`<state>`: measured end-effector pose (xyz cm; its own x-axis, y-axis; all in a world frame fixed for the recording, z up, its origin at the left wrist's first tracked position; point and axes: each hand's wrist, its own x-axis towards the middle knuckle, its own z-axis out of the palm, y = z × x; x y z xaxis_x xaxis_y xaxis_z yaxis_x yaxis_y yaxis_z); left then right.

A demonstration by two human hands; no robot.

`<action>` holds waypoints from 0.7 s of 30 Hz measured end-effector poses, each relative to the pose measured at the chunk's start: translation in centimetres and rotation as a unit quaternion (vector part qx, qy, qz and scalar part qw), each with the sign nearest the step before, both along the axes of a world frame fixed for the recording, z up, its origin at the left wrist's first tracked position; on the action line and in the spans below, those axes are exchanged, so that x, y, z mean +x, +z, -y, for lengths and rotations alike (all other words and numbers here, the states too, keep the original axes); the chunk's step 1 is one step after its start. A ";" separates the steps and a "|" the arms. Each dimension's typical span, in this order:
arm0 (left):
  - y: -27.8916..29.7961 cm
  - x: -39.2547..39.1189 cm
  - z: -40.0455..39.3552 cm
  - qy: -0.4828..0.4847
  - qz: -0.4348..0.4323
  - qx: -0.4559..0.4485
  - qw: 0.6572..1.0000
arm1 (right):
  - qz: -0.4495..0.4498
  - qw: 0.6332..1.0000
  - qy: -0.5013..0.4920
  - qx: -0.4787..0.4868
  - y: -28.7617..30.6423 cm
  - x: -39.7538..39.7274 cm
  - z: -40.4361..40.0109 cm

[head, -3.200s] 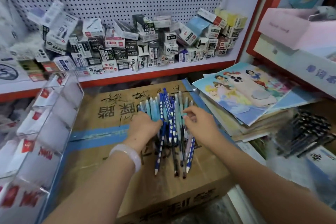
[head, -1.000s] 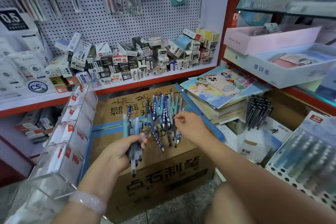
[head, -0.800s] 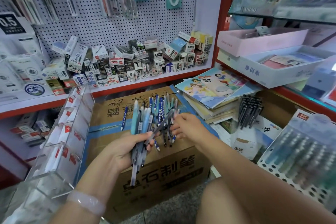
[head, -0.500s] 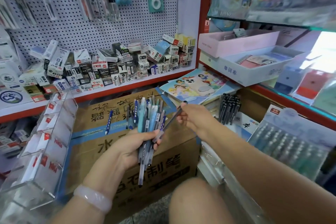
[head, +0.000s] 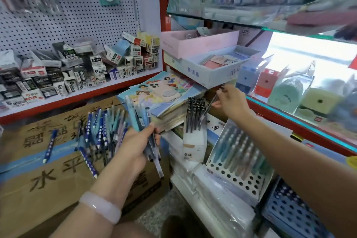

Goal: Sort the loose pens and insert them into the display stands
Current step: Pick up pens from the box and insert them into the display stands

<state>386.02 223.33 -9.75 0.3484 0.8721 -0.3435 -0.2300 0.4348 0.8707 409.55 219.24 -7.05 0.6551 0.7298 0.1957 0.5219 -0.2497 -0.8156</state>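
Two hands work over a stationery-shop corner. The left hand (head: 133, 149) grips a fanned bundle of pens (head: 144, 121), pale blue and dark, their caps pointing toward twelve o'clock. The right hand (head: 229, 102) pinches a single dark pen (head: 212, 102) at about two o'clock from the left, just above a small white box of dark pens (head: 194, 120). Loose pens (head: 100, 131), many blue with white dots, lie spread on the cardboard box (head: 38, 176) at nine o'clock from the left hand; one blue pen (head: 49, 146) lies apart, farther toward nine. A white perforated display stand (head: 239, 162), partly filled with pastel pens, sits at four o'clock from the dark-pen box.
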 end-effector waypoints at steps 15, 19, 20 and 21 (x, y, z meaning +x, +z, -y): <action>-2.9 2.3 0.4 0.005 -0.056 0.054 0.997 | 0.126 0.981 0.068 -0.128 -6.7 -0.2 -4.1; -3.1 2.2 0.5 -0.009 -0.046 0.056 0.997 | 0.123 0.973 0.081 -0.176 -7.8 -0.3 -4.3; -3.1 2.2 0.5 -0.012 -0.040 0.055 0.998 | 0.124 0.973 0.076 -0.177 -7.8 -0.3 -4.4; -3.1 2.1 0.5 -0.016 -0.035 0.053 0.998 | 0.123 0.974 0.070 -0.176 -7.9 -0.4 -4.6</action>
<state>388.13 222.81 -12.89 0.3545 0.8939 -0.2743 -0.1550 0.3455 0.9255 409.20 223.83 -14.93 0.5090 0.8590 0.0548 0.7394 -0.4037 -0.5389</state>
